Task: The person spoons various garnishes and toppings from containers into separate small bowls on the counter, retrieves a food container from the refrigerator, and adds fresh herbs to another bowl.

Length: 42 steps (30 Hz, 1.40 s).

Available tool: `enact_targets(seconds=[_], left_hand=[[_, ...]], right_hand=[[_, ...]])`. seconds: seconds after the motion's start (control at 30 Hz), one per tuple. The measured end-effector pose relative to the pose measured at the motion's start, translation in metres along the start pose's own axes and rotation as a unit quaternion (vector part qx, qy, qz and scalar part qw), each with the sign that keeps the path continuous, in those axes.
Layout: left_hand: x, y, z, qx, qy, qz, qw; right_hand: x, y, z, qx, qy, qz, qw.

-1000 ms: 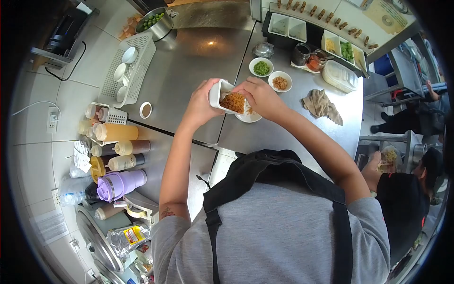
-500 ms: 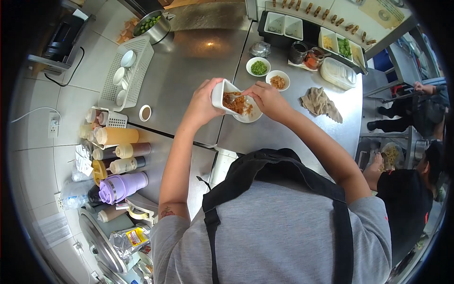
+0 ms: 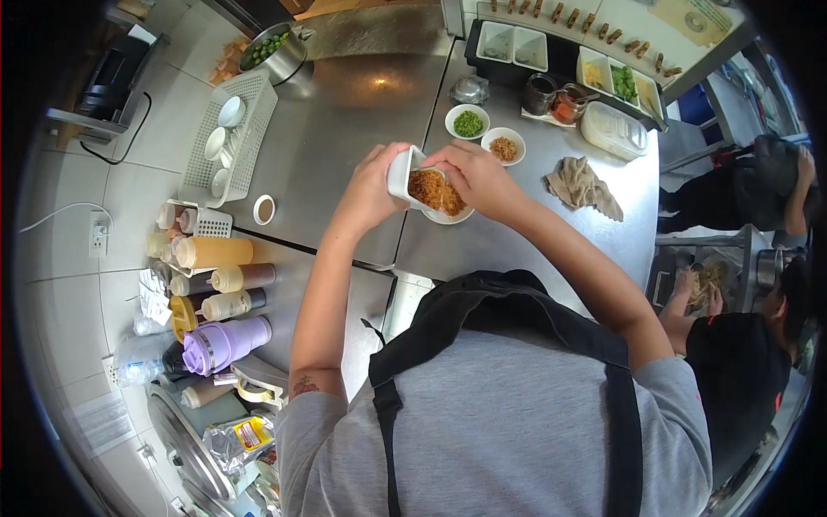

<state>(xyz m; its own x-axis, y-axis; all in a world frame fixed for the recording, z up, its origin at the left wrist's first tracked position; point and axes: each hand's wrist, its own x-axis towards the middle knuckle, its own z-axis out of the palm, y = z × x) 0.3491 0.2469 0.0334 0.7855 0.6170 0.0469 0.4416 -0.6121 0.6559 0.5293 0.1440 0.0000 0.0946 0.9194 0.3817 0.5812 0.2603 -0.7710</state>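
My left hand (image 3: pixel 372 191) grips a white rectangular container (image 3: pixel 399 179) by its side and keeps it tilted over a white bowl (image 3: pixel 450 219). Orange-brown crumbly food (image 3: pixel 433 189) lies in the container's mouth and over the bowl. My right hand (image 3: pixel 482 177) is closed at the container's opening, its fingers on a spoon that they mostly cover. Just beyond, a small bowl of chopped green herbs (image 3: pixel 469 124) and a small bowl of brown bits (image 3: pixel 503 148) stand on the steel counter.
A crumpled cloth (image 3: pixel 582 188) and a lidded plastic tub (image 3: pixel 614 132) sit to the right. Jars (image 3: pixel 568 103) stand behind. At left are a dish basket (image 3: pixel 250 129), a sauce cup (image 3: pixel 264 209) and squeeze bottles (image 3: pixel 215 252). A co-worker (image 3: pixel 732 362) handles food at lower right.
More of the food has slid to the container's mouth and over the bowl. My right hand has shifted slightly left, covering more of the spoon. A person at far right has moved.
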Motion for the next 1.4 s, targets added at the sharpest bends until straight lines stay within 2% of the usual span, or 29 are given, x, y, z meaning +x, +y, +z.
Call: enact_targets(seconds=[0.23, 0.33, 0.9, 1.17, 1.33, 1.4], left_hand=[[0.001, -0.001, 0.001, -0.008, 0.014, 0.025, 1.0], [0.001, -0.001, 0.002, -0.008, 0.017, 0.029, 0.999], [0.001, 0.004, 0.003, 0.004, 0.008, 0.014, 1.0], [0.003, 0.002, 0.001, 0.024, 0.012, 0.021, 0.999], [0.003, 0.005, 0.004, 0.013, 0.02, 0.032, 0.999], [0.003, 0.006, 0.005, 0.012, 0.022, 0.03, 0.999]], right_hand=[[-0.011, 0.024, 0.015, -0.063, -0.027, -0.012, 0.998], [-0.017, 0.03, 0.012, -0.059, -0.04, 0.02, 0.997], [-0.037, 0.04, 0.011, -0.035, -0.002, 0.047, 0.998], [-0.016, -0.004, 0.006, -0.065, 0.033, 0.007, 0.997], [-0.012, 0.02, 0.02, -0.086, 0.038, -0.012, 0.996], [-0.018, 0.03, 0.019, -0.081, 0.018, 0.016, 0.996]])
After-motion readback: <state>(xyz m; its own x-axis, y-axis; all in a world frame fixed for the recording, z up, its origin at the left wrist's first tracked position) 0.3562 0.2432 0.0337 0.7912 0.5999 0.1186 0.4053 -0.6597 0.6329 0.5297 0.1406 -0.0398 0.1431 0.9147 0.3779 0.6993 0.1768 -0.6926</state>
